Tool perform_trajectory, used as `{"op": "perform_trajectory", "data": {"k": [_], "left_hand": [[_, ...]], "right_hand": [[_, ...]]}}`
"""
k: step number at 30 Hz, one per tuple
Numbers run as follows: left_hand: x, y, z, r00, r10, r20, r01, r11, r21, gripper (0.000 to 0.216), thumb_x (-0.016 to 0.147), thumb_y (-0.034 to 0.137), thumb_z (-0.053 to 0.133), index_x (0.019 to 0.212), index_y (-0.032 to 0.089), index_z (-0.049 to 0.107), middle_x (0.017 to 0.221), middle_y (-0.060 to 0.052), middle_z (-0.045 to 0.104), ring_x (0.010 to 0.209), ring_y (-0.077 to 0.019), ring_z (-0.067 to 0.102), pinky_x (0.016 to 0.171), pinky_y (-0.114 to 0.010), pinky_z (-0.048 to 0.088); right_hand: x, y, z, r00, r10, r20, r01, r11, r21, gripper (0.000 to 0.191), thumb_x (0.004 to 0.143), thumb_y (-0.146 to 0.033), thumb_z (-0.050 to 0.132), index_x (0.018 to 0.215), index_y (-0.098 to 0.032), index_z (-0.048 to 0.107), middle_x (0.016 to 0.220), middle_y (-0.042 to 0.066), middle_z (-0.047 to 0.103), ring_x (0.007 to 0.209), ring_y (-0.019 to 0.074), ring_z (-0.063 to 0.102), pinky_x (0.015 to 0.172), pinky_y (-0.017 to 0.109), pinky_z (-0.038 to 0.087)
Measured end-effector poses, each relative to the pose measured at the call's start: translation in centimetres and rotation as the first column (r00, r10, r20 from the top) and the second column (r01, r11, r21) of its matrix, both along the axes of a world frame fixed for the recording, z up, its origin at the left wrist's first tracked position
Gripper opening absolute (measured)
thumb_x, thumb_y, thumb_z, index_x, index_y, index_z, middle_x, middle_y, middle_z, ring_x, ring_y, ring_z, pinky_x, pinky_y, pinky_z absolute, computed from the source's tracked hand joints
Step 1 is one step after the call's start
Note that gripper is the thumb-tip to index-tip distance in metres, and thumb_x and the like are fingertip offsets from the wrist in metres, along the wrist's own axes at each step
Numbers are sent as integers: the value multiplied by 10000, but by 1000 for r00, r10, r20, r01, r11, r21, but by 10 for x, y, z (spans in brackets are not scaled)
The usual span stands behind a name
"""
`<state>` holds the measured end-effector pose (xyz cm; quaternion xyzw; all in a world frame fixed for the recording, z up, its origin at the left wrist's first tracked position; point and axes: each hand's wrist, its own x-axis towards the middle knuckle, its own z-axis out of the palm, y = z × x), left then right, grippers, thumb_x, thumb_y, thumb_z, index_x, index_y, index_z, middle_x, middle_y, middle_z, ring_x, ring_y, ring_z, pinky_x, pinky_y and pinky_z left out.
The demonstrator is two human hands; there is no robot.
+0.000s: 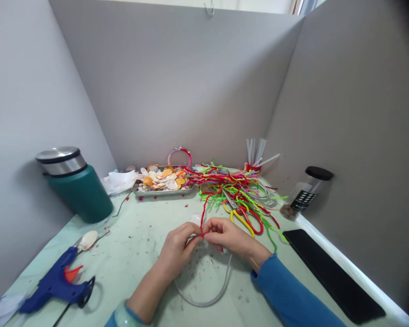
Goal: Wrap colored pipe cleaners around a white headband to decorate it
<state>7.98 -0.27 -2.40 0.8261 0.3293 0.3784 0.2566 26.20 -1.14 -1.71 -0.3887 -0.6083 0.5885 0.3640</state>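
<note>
My left hand (177, 249) and my right hand (229, 237) meet at the middle of the table, fingertips pinched together on a red pipe cleaner (203, 220). The red strand runs up from the pinch toward the coloured pile. Both hands also rest on a clear plastic headband (215, 296), whose arc curves out toward me below the wrists. How much of the band the fingers grip is hidden.
A pile of coloured pipe cleaners (238, 190) with scissors (242, 214) lies behind my right hand. A metal tray of shells (162, 181) sits at the back. A blue glue gun (59, 284), green flask (77, 184), black phone (330, 272) and jar (306, 193) stand around.
</note>
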Motion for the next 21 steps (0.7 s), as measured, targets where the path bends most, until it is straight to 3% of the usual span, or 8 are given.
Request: {"op": "perform_trajectory", "data": {"k": [10, 14, 21], "left_hand": [[0, -2, 0, 999, 41, -11, -42, 987, -156, 163, 829, 234, 490, 874, 178, 636, 774, -21, 650, 643, -124, 530, 609, -208, 372], [-1, -2, 1, 998, 53, -25, -57, 979, -198, 194, 838, 278, 475, 838, 165, 632, 656, 1, 595, 560, -108, 451, 550, -206, 328], [1, 1, -3, 994, 9, 107, 38, 900, -435, 192, 814, 298, 499, 776, 140, 602, 643, 12, 551, 579, -99, 438, 545, -198, 327]], "right_hand": [[0, 2, -2, 998, -29, 55, 22, 993, 116, 105, 776, -261, 572, 777, -160, 543, 544, -73, 434, 421, 47, 373, 382, 160, 289], [0, 1, -4, 995, -50, 91, 38, 990, 132, 133, 780, -287, 579, 773, -160, 540, 535, -73, 431, 419, 49, 367, 383, 166, 272], [-1, 0, -3, 993, -69, 92, 53, 985, 163, 96, 758, -233, 584, 750, -139, 565, 591, -41, 509, 491, 58, 397, 441, 174, 284]]}}
